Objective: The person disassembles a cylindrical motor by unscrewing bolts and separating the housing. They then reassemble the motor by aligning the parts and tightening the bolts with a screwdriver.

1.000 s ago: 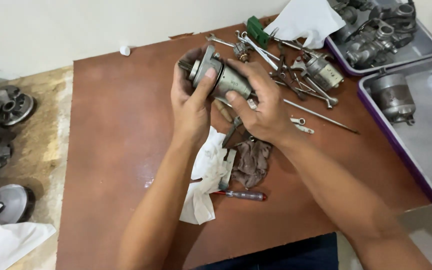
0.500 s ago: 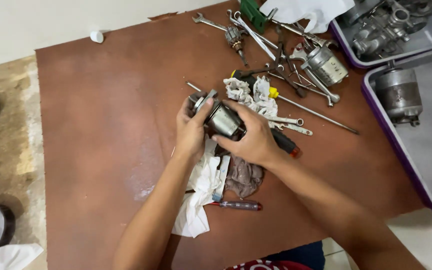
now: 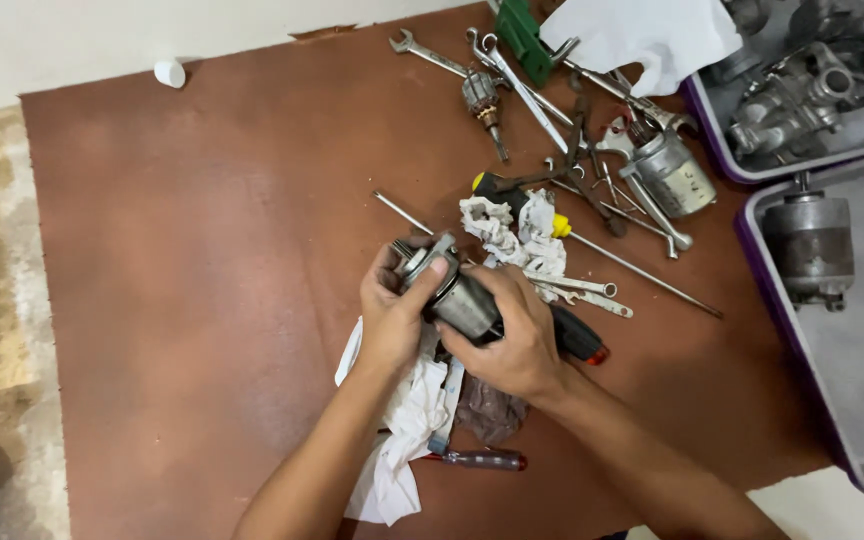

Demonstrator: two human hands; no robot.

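Grey metal fills our grip: we hold a motor (image 3: pixel 452 295) over the brown desk (image 3: pixel 202 250). Our left hand (image 3: pixel 392 320) pinches its end cap, thumb on top; our right hand (image 3: pixel 517 340) wraps the body. White rags (image 3: pixel 402 440) lie beneath us, wrenches (image 3: pixel 512 70) and a screwdriver (image 3: pixel 482 459) nearby.

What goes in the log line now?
left hand: grips motor end | right hand: wraps motor body | under: white rag, brown board

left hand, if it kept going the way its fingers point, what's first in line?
Likely the white rag just beyond the motor housing that the left hand grips; it points up and right. Depth is unclear from this view.
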